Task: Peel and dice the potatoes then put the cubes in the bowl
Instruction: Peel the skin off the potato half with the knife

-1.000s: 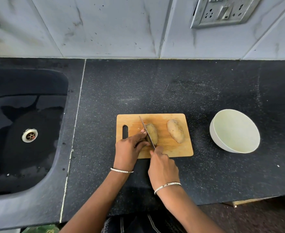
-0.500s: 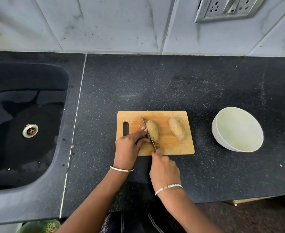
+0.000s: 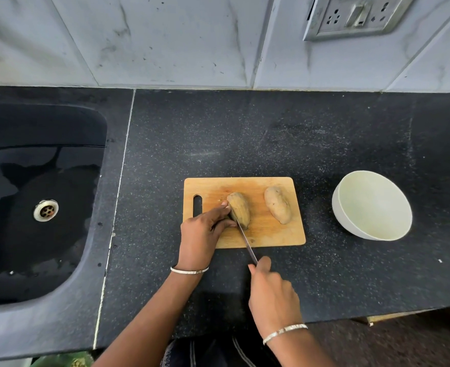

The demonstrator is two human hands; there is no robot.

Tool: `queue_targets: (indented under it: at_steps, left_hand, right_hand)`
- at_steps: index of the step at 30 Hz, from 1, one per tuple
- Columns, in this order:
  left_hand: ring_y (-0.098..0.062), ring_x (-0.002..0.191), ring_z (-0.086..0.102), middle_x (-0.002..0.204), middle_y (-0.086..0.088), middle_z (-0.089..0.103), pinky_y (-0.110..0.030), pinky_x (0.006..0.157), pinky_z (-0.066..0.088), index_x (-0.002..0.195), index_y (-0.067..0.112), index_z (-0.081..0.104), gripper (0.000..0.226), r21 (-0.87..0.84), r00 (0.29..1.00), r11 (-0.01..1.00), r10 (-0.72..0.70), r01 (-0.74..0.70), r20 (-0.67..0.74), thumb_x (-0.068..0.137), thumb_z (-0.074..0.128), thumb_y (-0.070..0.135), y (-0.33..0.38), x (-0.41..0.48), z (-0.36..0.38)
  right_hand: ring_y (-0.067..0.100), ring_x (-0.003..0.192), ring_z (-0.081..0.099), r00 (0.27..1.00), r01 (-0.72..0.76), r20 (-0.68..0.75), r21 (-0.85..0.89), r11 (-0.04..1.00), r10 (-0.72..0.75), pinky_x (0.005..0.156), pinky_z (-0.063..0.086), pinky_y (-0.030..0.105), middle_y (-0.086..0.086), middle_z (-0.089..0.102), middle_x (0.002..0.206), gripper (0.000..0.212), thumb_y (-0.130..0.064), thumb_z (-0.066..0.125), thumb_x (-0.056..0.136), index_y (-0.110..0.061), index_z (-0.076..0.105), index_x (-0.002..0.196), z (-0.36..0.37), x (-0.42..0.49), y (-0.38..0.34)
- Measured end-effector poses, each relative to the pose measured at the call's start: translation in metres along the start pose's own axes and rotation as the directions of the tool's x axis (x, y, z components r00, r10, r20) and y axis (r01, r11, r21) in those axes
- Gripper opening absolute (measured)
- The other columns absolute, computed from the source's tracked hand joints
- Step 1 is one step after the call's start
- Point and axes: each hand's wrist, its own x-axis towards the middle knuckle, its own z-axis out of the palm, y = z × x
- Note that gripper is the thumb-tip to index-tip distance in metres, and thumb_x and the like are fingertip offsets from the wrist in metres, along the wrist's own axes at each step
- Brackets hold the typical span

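Note:
A wooden cutting board (image 3: 266,235) lies on the black counter. Two unpeeled potatoes rest on it: the left potato (image 3: 241,211) and the right potato (image 3: 278,207). My left hand (image 3: 202,235) holds the left potato at its left side, fingers and thumb curled against it. My right hand (image 3: 270,295) grips the handle of a knife (image 3: 245,241), whose blade runs up along the left potato's left edge next to my left fingertips. A white bowl (image 3: 372,205), with nothing in it, stands to the right of the board.
A black sink (image 3: 38,202) with a metal drain lies at the left. The tiled wall at the back carries a switch and socket plate (image 3: 356,15). The counter's front edge runs just below my wrists.
My right hand has drawn the knife back toward me, so more of the blade shows below the board. My left hand stays on the left potato.

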Motion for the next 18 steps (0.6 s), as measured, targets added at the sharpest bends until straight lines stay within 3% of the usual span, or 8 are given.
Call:
queue_targets:
  at_steps: [2,4,7,10,13,15,18]
  left_hand:
    - [0.001,0.089,0.069,0.103,0.01,0.073,-0.024,0.078,0.057,0.103,0.016,0.074,0.035,-0.043,1.0,0.999,-0.022,0.022,0.012,0.075,0.073,0.037,0.001,0.0,-0.002]
    - [0.002,0.089,0.069,0.098,0.011,0.074,-0.028,0.079,0.058,0.104,0.016,0.072,0.035,-0.092,0.997,0.994,-0.054,0.059,0.055,0.075,0.073,0.036,0.002,0.002,-0.003]
    - [0.001,0.089,0.068,0.094,0.012,0.074,-0.027,0.082,0.057,0.106,0.021,0.069,0.034,-0.058,0.988,0.996,-0.06,0.069,0.144,0.074,0.08,0.028,0.0,0.011,-0.011]
    - [-0.01,0.106,0.063,0.116,0.01,0.067,-0.026,0.094,0.049,0.12,0.031,0.062,0.045,0.076,0.963,0.992,0.079,-0.102,0.259,0.079,0.076,0.017,0.001,0.029,-0.026]
    - [-0.018,0.135,0.037,0.141,0.007,0.051,-0.023,0.113,0.023,0.134,0.034,0.053,0.064,0.17,0.849,0.915,0.253,-0.366,0.465,0.079,0.071,0.006,0.006,0.057,-0.034]
    - [-0.025,0.14,0.03,0.146,0.004,0.045,-0.033,0.115,0.025,0.136,0.035,0.051,0.067,0.209,0.738,0.821,0.327,-0.531,0.59,0.079,0.069,0.005,0.011,0.074,-0.03]
    - [-0.024,0.143,0.028,0.148,0.007,0.043,-0.042,0.11,0.035,0.133,0.037,0.054,0.058,0.224,0.584,0.732,0.28,-0.644,0.762,0.084,0.066,0.009,0.022,0.093,-0.021]
  right_hand:
    - [0.023,0.093,0.071,0.999,0.017,-0.032,0.074,0.997,-0.014,0.06,0.048,0.031,0.002,0.072,0.096,0.03,-0.039,0.018,0.107,-0.018,0.04,0.113,-0.008,-0.013,0.009]
    - [0.023,0.096,0.069,0.999,0.008,0.031,0.12,0.993,-0.012,0.061,0.042,0.029,0.001,0.07,0.097,0.029,-0.042,0.014,0.106,-0.022,0.036,0.107,-0.019,-0.028,0.019]
    - [0.02,0.079,0.064,0.996,-0.018,0.09,0.196,0.98,0.001,0.056,0.038,0.029,-0.003,0.06,0.08,0.031,-0.049,0.015,0.103,-0.025,0.033,0.095,-0.039,-0.04,0.037]
    - [0.014,0.061,0.049,1.0,-0.016,0.03,0.286,0.958,0.008,0.053,0.034,0.031,-0.003,0.054,0.068,0.033,-0.052,0.017,0.1,-0.026,0.034,0.087,-0.05,-0.038,0.056]
    - [0.015,0.054,0.046,0.995,-0.029,-0.076,0.346,0.938,0.058,0.055,0.032,0.036,-0.002,0.054,0.063,0.033,-0.05,0.021,0.099,-0.027,0.032,0.078,-0.05,-0.031,0.066]
    - [0.015,0.051,0.045,0.991,-0.036,-0.11,0.373,0.927,0.082,0.054,0.032,0.037,-0.003,0.053,0.061,0.034,-0.048,0.024,0.101,-0.027,0.032,0.076,-0.048,-0.029,0.067]
    - [0.018,0.066,0.057,0.993,-0.047,-0.082,0.405,0.913,0.088,0.059,0.036,0.039,-0.002,0.058,0.067,0.033,-0.047,0.025,0.101,-0.026,0.034,0.078,-0.04,-0.029,0.064]
